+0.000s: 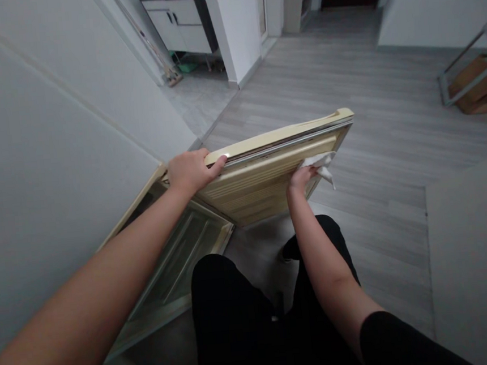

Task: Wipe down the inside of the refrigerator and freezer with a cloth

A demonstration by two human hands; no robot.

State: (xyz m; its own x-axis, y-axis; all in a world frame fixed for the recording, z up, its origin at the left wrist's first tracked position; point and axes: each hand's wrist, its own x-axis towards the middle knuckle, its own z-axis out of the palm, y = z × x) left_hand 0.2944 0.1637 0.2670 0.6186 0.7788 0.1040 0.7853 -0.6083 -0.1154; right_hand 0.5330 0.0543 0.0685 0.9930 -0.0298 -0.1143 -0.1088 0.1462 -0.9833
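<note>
A cream-coloured door (253,193) with a ribbed inner panel and a grey seal stands swung open from a cabinet-like appliance (226,235). My left hand (191,173) grips the door's top edge near the hinge side, its thumb over the front rim. Against the inner panel, toward the door's far end, my right hand (302,178) holds a white cloth (322,164); part of the cloth hangs down past the fingers. Behind my left forearm, the inside of the appliance shows dim shelves or ridges.
A white wall (52,137) rises at the left. Farther off are a vanity cabinet (181,26), a mop (172,75) and a wall corner (238,29). A metal frame (444,88) with a cardboard box (480,85) stands at the right. A pale flat surface (475,253) is at the lower right.
</note>
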